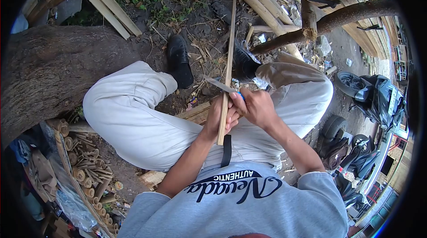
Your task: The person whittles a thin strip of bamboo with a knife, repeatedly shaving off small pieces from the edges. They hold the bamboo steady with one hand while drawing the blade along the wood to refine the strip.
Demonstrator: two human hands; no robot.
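I sit with my knees apart over bare ground. My left hand (220,117) grips the near end of a long thin bamboo strip (229,56) that runs away from me between my shoes. My right hand (256,107) is closed on a knife with a blue handle; its blade (219,84) lies across the strip just beyond my left fingers. The two hands touch each other above my lap.
A thick tree trunk (49,69) lies at my left, with a pile of short cut bamboo pieces (86,171) below it. Long bamboo poles (262,2) and a branch (347,16) lie ahead. Parked motorbikes (378,96) stand at the right.
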